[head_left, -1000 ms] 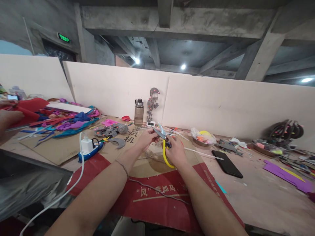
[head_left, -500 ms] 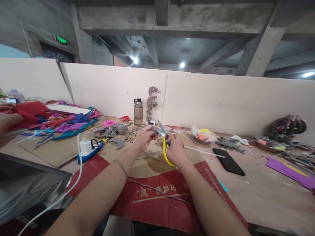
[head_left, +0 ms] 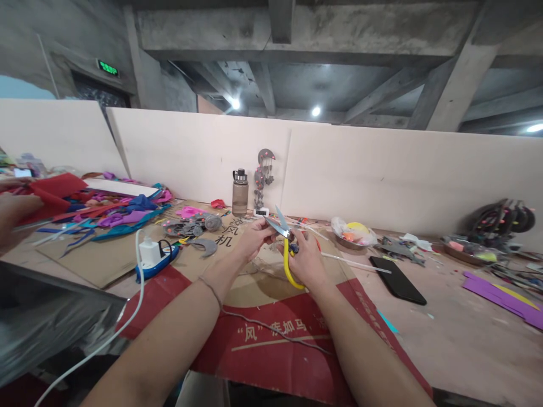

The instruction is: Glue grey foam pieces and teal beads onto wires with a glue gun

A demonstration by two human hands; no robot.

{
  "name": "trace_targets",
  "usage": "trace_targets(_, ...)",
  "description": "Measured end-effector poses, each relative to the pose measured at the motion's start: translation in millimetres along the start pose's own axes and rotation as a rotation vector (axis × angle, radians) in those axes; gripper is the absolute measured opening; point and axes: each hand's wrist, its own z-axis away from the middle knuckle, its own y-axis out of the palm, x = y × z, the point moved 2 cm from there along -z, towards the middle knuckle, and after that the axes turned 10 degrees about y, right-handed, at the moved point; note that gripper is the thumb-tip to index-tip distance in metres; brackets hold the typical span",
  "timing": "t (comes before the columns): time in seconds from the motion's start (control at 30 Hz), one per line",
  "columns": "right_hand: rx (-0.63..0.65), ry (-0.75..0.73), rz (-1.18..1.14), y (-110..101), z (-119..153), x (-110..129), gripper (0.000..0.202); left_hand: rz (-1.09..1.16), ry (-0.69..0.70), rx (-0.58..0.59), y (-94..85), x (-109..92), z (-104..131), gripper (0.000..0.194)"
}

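My right hand (head_left: 306, 261) is closed on yellow-handled scissors (head_left: 289, 268), whose metal blades are spread apart and point up and left. Fingers of my left hand (head_left: 255, 240) are pinched near the blade tips; what they hold is too small to make out. A thin grey cord (head_left: 271, 328) runs from around my left wrist across the red and brown cardboard (head_left: 271, 362) below my hands. Left of my left hand lies a grey crescent piece (head_left: 206, 246), beside grey pieces with pink dots (head_left: 186, 227).
A bottle (head_left: 240, 195) stands by the white partition, near a hanging grey ornament (head_left: 265, 172). A blue power strip (head_left: 158, 264) with a white cable lies left; a black phone (head_left: 397, 281) and bowl (head_left: 352, 242) lie right. Another person's hand (head_left: 14, 217) holds red fabric (head_left: 57, 195).
The whole view has shifted slightly. My hands and the scissors keep nearly the same pose, with the blades still spread.
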Motion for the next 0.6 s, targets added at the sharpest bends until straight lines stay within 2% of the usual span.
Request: trace_targets(0.6,0.035,0.02,0.064,-6.3,0.8,2.6,0.04,0.01,-0.006,0.035,-3.5,5.7,-1.6,0.023)
